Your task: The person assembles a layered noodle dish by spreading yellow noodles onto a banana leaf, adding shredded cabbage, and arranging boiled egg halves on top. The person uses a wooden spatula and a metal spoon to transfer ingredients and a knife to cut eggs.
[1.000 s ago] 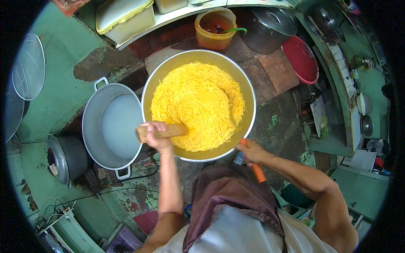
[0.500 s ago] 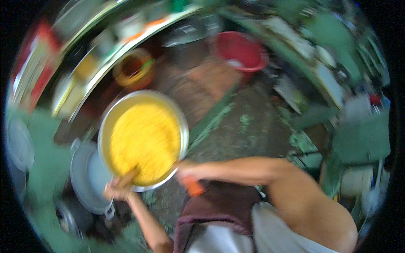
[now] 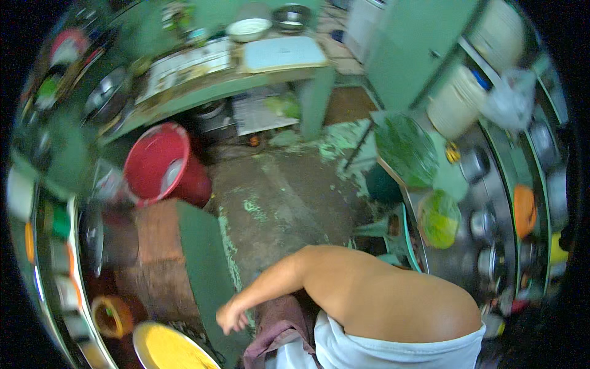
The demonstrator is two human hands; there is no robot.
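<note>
My right arm reaches leftward across the lower middle, and my right hand (image 3: pixel 232 317) hangs in front of my dark maroon apron (image 3: pixel 283 323). Its fingers are loosely bent and a little apart, with nothing visible in them. To the left of this hand, and apart from it, a wide metal pot (image 3: pixel 136 334) is cut off by the lower edge. Inside it lies a yellow food mass (image 3: pixel 172 352), too smooth at this distance to name. My left hand is out of view.
A red tub (image 3: pixel 157 161) stands on the floor at left, near an orange-yellow container (image 3: pixel 112 316). A green counter (image 3: pixel 283 54) runs along the back. At right, green leaves (image 3: pixel 405 150), a leafy yellow-green bundle (image 3: pixel 439 218) and metal pots (image 3: pixel 482 224) crowd a worktop.
The view has swung right, so the pot now sits at the lower left edge. My right hand has left its rim, and the orange thing it held is gone. My left hand has left view.
</note>
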